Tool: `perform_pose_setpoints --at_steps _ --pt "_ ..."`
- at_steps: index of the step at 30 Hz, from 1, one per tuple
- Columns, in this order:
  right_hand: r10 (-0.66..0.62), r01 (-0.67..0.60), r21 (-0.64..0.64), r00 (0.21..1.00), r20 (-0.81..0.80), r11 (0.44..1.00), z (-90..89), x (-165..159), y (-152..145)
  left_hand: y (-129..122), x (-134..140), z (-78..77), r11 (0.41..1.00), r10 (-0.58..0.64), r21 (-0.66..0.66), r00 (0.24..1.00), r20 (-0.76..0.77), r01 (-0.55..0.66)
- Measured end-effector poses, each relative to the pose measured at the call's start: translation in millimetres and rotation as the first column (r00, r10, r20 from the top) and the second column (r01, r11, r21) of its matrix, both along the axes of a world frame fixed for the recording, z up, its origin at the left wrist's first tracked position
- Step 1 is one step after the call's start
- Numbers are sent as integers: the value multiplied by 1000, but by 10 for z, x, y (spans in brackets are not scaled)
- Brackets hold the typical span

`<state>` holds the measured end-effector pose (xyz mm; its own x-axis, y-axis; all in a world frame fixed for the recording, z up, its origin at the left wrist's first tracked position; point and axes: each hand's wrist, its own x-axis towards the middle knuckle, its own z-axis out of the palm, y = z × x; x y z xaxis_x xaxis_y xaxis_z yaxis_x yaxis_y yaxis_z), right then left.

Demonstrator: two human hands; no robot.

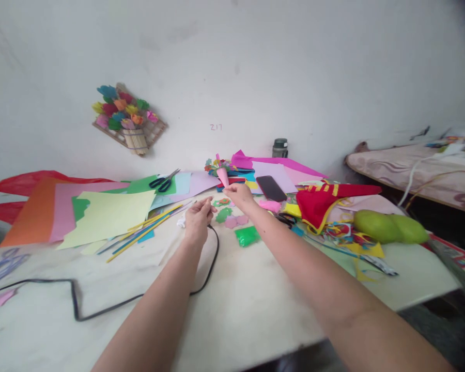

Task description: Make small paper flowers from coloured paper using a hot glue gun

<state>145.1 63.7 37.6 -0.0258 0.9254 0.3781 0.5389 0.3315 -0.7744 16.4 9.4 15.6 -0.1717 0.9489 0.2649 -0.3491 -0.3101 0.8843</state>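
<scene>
Pinching a pink paper cone (pixel 222 177) by its narrow lower end, the right hand (pixel 239 195) is closed at the fingertips; the left hand (pixel 197 218) curls nearby, though whether it grips anything I cannot tell; the step seems to be positioning the cone, and the next move likely calls for a light, steady hold; the cone flares upward, tilted, before a multicoloured bunch (pixel 210 167).

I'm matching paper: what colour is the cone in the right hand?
The cone is pink, seen in the head view.
</scene>
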Motion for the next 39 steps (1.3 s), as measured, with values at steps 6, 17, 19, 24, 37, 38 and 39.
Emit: perform_pose_setpoints --at_steps 6,17,19,24,37,38,39 --pt "301 -300 37 929 -217 953 84 59 -371 -31 45 6 1000 -11 15 997 -72 12" --pt "466 -476 9 854 -231 879 -41 221 -317 -32 69 1 1000 -21 -24 975 -223 16" --pt "464 -472 -2 867 -181 882 -32 255 -317 -39 73 0 999 -24 -26 966 -258 18" --pt "438 -440 -23 897 -55 898 58 329 -373 -51 72 -5 997 -73 -37 941 -329 65" --pt "366 -469 -130 809 -459 874 -4 165 -364 -41 88 -8 959 283 167 801 -528 -228" --pt "348 -461 -140 806 -479 876 0 151 -371 -36 84 -17 952 306 186 783 -541 -243" --pt "335 -455 -146 804 -492 878 5 137 -379 -29 80 -28 945 328 201 767 -552 -259"
